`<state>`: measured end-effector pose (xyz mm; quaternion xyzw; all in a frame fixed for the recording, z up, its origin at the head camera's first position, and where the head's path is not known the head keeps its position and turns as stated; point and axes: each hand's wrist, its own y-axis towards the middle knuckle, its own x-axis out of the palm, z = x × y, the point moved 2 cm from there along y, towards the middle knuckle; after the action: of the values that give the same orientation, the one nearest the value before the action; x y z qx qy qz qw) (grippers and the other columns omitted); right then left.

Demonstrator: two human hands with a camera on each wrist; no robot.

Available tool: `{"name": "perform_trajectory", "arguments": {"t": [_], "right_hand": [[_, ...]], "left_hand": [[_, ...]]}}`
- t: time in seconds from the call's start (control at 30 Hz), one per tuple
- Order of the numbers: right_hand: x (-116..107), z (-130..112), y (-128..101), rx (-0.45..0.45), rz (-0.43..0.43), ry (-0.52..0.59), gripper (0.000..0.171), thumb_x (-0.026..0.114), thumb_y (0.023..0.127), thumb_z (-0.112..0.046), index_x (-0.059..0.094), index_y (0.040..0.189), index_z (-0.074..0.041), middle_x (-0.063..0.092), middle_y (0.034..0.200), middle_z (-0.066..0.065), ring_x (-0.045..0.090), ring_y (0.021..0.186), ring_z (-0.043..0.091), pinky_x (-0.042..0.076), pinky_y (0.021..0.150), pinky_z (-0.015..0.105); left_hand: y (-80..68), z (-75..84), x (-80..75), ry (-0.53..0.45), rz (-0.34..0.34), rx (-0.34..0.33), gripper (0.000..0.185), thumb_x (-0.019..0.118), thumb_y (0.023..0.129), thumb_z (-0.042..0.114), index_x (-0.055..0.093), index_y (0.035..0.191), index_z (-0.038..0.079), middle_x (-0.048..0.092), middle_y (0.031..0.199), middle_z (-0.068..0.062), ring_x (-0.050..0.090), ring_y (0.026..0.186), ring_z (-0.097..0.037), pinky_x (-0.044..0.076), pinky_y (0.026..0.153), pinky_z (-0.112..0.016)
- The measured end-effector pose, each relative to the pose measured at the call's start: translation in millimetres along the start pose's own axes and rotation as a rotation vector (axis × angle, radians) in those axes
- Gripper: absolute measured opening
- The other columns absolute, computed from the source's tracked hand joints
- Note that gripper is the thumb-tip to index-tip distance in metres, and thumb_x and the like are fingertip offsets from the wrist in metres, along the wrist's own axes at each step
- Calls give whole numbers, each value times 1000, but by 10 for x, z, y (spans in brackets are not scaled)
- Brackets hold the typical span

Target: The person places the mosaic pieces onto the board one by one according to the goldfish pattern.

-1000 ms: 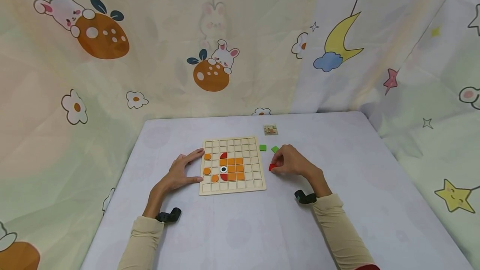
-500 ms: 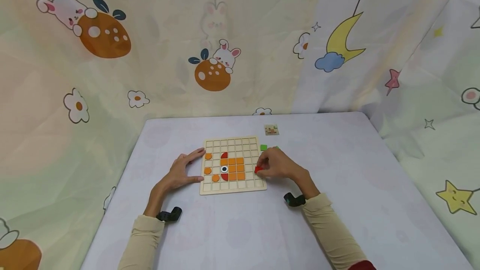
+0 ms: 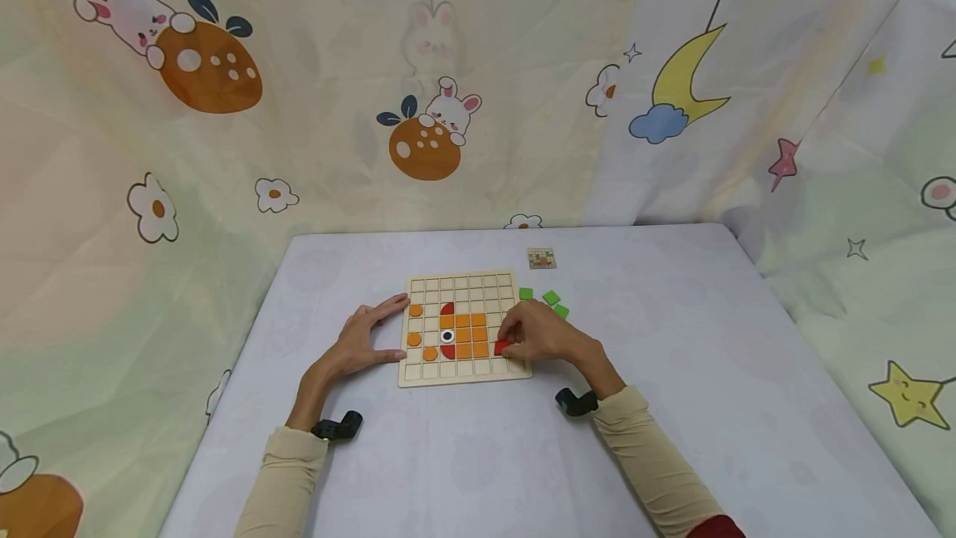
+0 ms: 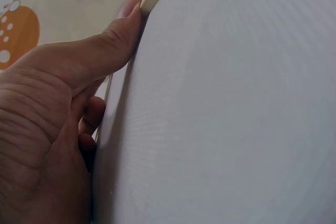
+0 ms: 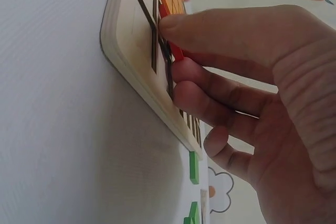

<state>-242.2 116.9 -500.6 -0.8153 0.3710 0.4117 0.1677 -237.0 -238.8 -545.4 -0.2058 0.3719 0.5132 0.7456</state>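
A wooden grid board [image 3: 470,376] lies on the white table. On it sit a block of orange square tiles [image 3: 464,335], a white eye tile [image 3: 447,336] with a black dot, two red rounded tiles [image 3: 447,351] and several orange round tiles [image 3: 415,339]. My right hand [image 3: 541,332] pinches a red tile [image 3: 500,347] between thumb and fingers, low over the board just right of the orange block. In the right wrist view, the red tile [image 5: 176,51] shows at the fingertips. My left hand [image 3: 357,345] rests with thumb and fingers spread against the board's left edge.
Several green tiles [image 3: 551,297] lie on the table beyond my right hand, beside the board's right edge. A small patterned card [image 3: 541,258] lies farther back. A printed cloth [image 3: 336,106] hangs behind the table.
My right hand has carried the red tile leftward from the table to the board's right part, next to the orange tiles, uncovering the green tiles. My left hand stays at the board's edge.
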Motion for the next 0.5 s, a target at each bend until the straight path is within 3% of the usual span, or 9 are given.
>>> {"name": "perform_trajectory", "arguments": {"t": [0.5], "right_hand": [[13, -48, 34, -30, -5, -60, 14, 80, 81, -15, 81, 95, -16, 73, 86, -5, 61, 74, 8, 50, 68, 22]], "left_hand": [[-3, -6, 4, -5, -1, -10, 99, 88, 70, 52, 42, 154, 28, 34, 165, 8, 41, 106, -16, 30, 90, -38]]}}
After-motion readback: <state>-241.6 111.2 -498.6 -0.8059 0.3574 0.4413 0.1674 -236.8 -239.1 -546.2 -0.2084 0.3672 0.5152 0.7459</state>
